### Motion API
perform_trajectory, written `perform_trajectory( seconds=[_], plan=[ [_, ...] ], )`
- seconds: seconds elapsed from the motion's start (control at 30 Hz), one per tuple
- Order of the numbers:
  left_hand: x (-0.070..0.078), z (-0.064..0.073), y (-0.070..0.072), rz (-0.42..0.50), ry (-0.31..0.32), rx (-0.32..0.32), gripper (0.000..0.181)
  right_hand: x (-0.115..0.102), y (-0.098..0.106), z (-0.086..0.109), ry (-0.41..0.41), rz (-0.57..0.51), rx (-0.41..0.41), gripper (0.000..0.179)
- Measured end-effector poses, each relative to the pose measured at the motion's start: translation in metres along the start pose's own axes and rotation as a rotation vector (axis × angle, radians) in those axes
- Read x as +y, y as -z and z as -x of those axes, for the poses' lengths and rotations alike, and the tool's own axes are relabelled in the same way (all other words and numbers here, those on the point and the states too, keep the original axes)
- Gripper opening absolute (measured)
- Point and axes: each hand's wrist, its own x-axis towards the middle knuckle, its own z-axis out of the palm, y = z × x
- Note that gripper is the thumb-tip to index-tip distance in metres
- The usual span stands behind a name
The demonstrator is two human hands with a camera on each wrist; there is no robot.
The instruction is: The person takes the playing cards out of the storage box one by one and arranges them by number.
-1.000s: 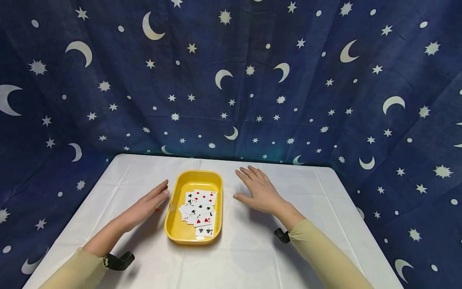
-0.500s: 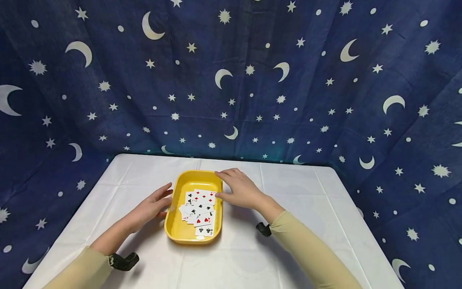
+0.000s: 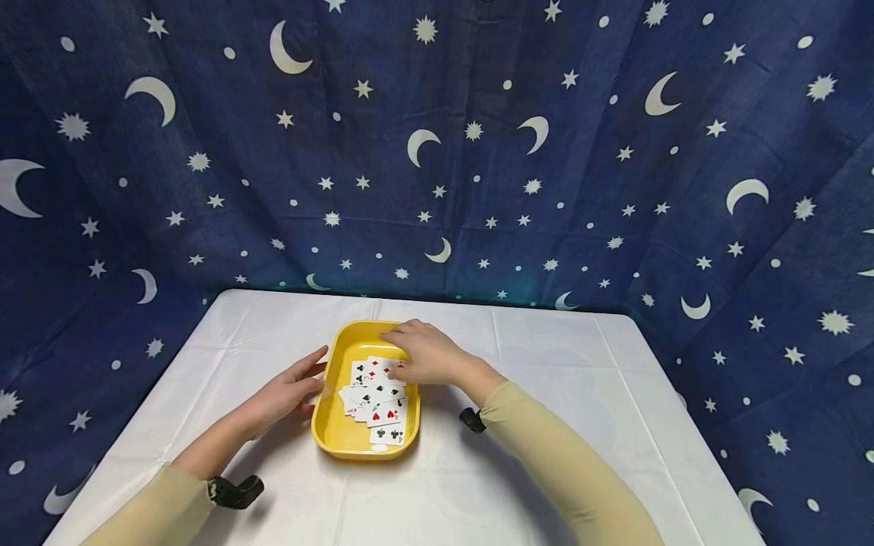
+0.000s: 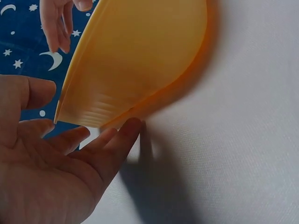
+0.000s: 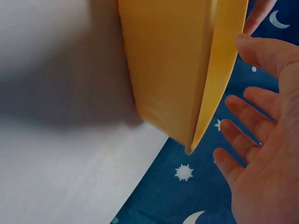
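Observation:
A yellow rectangular tray (image 3: pixel 331 425) with rounded corners sits on the white-covered table. Several playing cards (image 3: pixel 375 394) lie face up and overlapping inside it, fives and fours among them. My left hand (image 3: pixel 283 398) is at the tray's left side, fingers spread and nearly straight; in the left wrist view its fingertips (image 4: pixel 133 123) are right by the tray's lower wall. Over the tray's right rim reaches my right hand (image 3: pixel 433 355), its fingers loosely extended above the upper cards and covering part of them. In the right wrist view nothing shows between that hand's spread fingers (image 5: pixel 245 144).
The white tablecloth (image 3: pixel 546 364) stretches around the tray, with its far edge behind it. A dark blue curtain (image 3: pixel 478 152) printed with moons and stars hangs behind the table and along its sides. Black wrist-worn devices (image 3: pixel 235 493) are on both forearms.
My right hand has moved left from beside the tray to over its right rim and cards. My left hand has shifted slightly right to the tray's side. The tray stays put.

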Motion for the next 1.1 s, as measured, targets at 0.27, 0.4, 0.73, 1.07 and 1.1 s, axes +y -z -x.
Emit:
perform_trajectory(
  seconds=[0.27, 0.4, 0.73, 1.07, 1.1],
  plan=[
    [-0.004, -0.002, -0.001, 0.038, 0.017, -0.035, 0.077, -0.01, -0.009, -0.018, 0.05, 0.098, -0.142, 0.051],
    [-0.004, -0.003, -0.001, 0.061, 0.019, -0.049, 0.078, -0.014, -0.013, -0.026, 0.051, 0.143, -0.207, 0.044],
    [-0.004, -0.006, 0.001, 0.119, 0.012, -0.073, 0.078, -0.018, -0.021, -0.035, -0.049, 0.114, -0.355, 0.077],
    [-0.004, -0.006, 0.001, 0.112, 0.026, -0.058, 0.078, -0.019, -0.026, -0.039, -0.069, 0.189, -0.402, 0.086],
    [-0.004, -0.006, 0.001, 0.111, 0.025, -0.056, 0.078, -0.019, -0.026, -0.039, -0.058, 0.2, -0.4, 0.085]
  ],
)
